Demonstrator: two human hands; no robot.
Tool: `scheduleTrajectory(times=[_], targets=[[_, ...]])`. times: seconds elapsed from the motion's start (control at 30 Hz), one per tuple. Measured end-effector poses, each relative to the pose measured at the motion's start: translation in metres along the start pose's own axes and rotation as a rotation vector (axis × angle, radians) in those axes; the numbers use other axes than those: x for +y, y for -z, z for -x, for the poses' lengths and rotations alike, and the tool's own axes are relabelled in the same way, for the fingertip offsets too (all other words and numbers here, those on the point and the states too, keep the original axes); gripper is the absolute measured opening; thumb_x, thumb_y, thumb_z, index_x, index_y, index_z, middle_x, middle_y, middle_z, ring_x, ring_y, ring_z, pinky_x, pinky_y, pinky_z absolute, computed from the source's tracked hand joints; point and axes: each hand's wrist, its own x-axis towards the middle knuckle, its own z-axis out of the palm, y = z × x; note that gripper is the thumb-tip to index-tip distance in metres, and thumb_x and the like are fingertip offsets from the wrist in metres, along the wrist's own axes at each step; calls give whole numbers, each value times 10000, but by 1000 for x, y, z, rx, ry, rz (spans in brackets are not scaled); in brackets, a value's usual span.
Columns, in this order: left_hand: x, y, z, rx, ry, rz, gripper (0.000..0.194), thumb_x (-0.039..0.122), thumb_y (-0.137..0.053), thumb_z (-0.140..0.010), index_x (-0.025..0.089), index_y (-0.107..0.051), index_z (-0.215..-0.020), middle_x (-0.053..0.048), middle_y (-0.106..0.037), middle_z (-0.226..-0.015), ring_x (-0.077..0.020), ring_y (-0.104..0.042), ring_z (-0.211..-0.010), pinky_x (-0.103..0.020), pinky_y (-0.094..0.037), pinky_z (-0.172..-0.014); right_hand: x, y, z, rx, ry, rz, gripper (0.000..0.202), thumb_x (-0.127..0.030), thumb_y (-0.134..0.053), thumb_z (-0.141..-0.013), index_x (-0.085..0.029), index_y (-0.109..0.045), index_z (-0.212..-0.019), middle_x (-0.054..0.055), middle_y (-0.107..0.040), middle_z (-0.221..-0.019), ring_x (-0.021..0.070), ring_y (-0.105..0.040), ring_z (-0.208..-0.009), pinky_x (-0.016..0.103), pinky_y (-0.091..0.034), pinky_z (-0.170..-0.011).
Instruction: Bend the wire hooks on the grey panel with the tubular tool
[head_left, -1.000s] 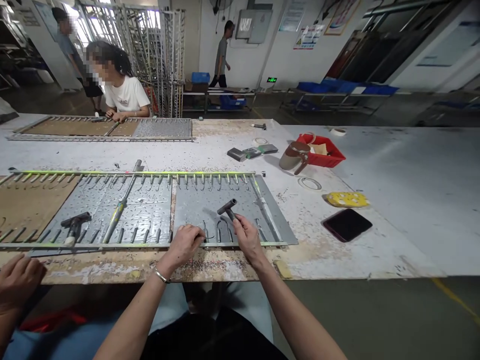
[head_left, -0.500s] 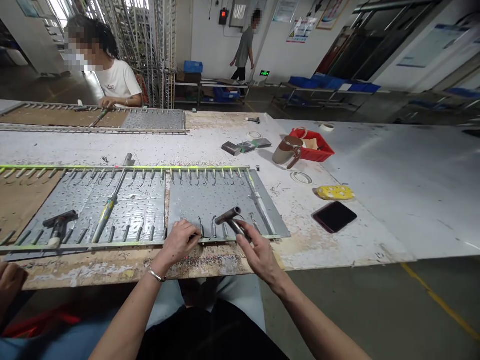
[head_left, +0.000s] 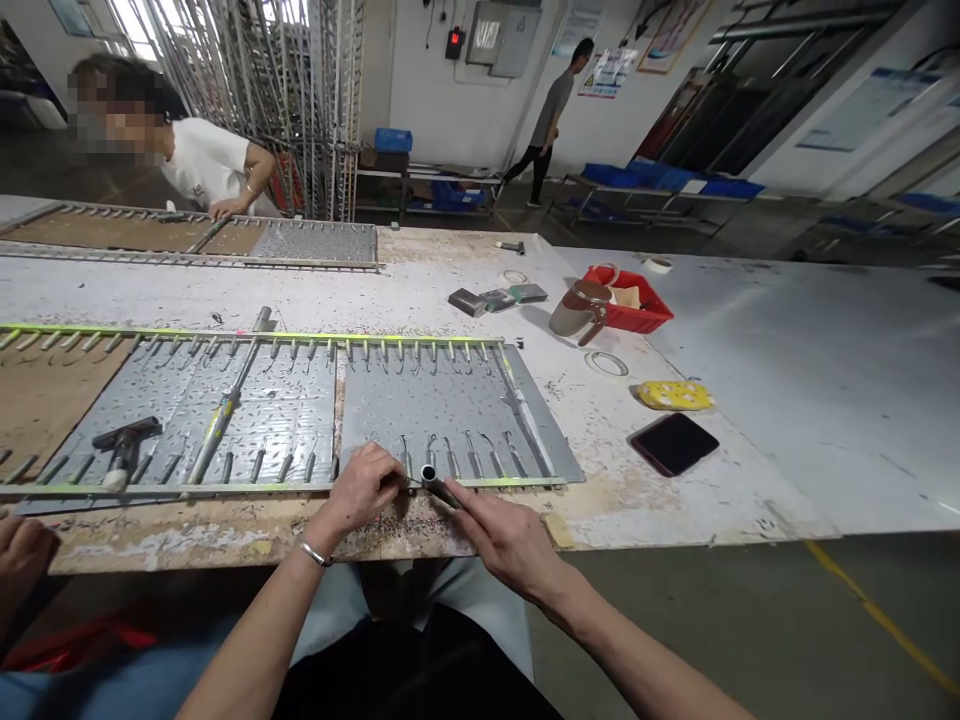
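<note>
My right hand (head_left: 511,537) is wrapped round a T-shaped hammer (head_left: 435,482) of dark metal pipe. The open pipe end of its head is turned up, down by the near rail of a hook rack (head_left: 442,484). Just left of the hammer head, my left hand (head_left: 367,484) pinches at the same rail with bent fingers; what they hold is too small to make out. Thin wire hooks (head_left: 472,458) stand along both rails of the rack. A grey perforated sheet (head_left: 420,405) lies under the rack.
Another hammer (head_left: 124,450) lies on the rack's left part, near a co-worker's hand (head_left: 22,550). To the right are a mug (head_left: 574,312), a red bin (head_left: 637,315), a yellow case (head_left: 673,394) and a phone (head_left: 675,444). A person (head_left: 210,165) works across the table at another rack (head_left: 315,240).
My right hand has brought the hammer down and left, from above the hooks to the near rail beside my left hand. My left hand stays nearly in place. The walking person has moved right.
</note>
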Motion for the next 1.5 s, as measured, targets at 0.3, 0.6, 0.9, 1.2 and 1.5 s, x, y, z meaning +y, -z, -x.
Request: scheduleTrajectory(times=[0.3,0.6,0.9,1.2,1.5], targets=[[1,1,0,-4,4,14,124,152,-566,-957,198,-631,-862,-39,-655,-829,-211,-529,-882,-360,-430,-812,-1,3,5,5,4,-11,503,-189,-386,-1133,-239,-356,-1633,56,-675,-870,201,-652,-662,251,-511,-543],[2,3,0,-9,13,27,120,150,-574,-965,199,-630,-871,-34,-647,-830,-208,-535,-886,-340,-429,-809,1,6,5,40,-4,-41,481,-238,-382,-1161,-288,-347,-1638,51,-687,-874,211,-659,-629,253,-500,-493],[3,5,1,-22,24,30,127,159,-556,-962,204,-640,-879,-45,-653,-842,-217,-538,-901,-354,-441,-819,0,0,12,46,12,-9,426,-273,-363,-1171,-242,-423,-1591,58,-686,-858,207,-679,-645,242,-501,-493],[4,3,1,-22,31,15,125,169,-567,-960,207,-645,-870,-43,-655,-836,-214,-551,-891,-352,-448,-816,0,-2,9,196,3,-52,507,-210,-415,-1143,-285,-343,-1639,85,-708,-987,240,-703,-723,293,-573,-563],[4,2,3,-7,39,34,126,146,-560,-945,202,-644,-870,-40,-647,-826,-210,-546,-885,-346,-449,-805,-2,2,5,163,17,-18,494,-210,-394,-1150,-263,-339,-1638,71,-678,-876,218,-658,-638,269,-493,-492]])
